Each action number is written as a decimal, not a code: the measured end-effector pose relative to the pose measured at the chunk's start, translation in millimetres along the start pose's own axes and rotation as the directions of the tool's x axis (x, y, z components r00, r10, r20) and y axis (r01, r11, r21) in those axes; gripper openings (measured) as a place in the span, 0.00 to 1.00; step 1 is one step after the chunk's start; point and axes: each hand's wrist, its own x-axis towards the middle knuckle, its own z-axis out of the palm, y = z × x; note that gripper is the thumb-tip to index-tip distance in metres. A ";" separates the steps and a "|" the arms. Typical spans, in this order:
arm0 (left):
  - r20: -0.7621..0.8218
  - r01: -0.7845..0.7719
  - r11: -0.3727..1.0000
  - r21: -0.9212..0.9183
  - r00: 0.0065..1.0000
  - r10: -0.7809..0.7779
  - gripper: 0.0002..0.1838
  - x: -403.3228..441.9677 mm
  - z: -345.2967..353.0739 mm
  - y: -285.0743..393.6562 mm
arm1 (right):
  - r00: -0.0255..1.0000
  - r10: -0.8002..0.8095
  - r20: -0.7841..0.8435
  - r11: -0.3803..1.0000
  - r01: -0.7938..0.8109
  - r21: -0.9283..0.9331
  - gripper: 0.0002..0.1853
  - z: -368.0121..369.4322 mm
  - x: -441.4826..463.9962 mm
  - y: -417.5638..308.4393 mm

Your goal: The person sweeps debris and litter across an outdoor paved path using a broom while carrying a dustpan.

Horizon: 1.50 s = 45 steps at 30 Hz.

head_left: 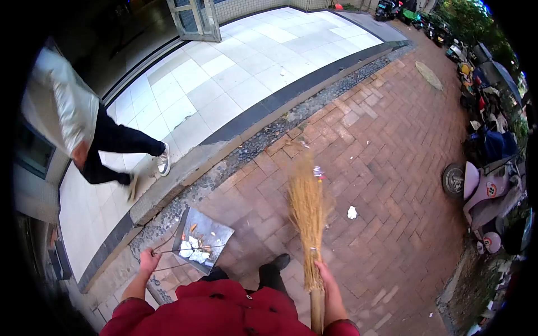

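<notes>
My left hand (149, 261) is closed on the thin wire handle of a metal dustpan (216, 228), which holds crumpled white paper (199, 256) and small brown bits. My right hand (327, 275) grips a straw broom (306, 204) near the base of its bristles, the handle pointing back toward me. The bristles reach forward over the brick paving. Close to their tip lies a small shiny wrapper (318, 171). A crumpled white tissue (352, 213) is on the bricks to the right of the broom.
At the left, a person (73, 112) in a light top walks on the white tiled platform (224, 78), whose raised stone edge runs diagonally beside the paving. A pink scooter (487, 190) and other parked scooters line the right side. An open door (194, 19) stands at the top.
</notes>
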 end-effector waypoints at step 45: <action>0.189 -0.298 0.940 -0.167 0.926 0.327 0.14 326.9 220.6 536.5 | 0.979 0.136 0.150 0.938 -0.079 -0.336 0.38 -101.1 156.5 -588.5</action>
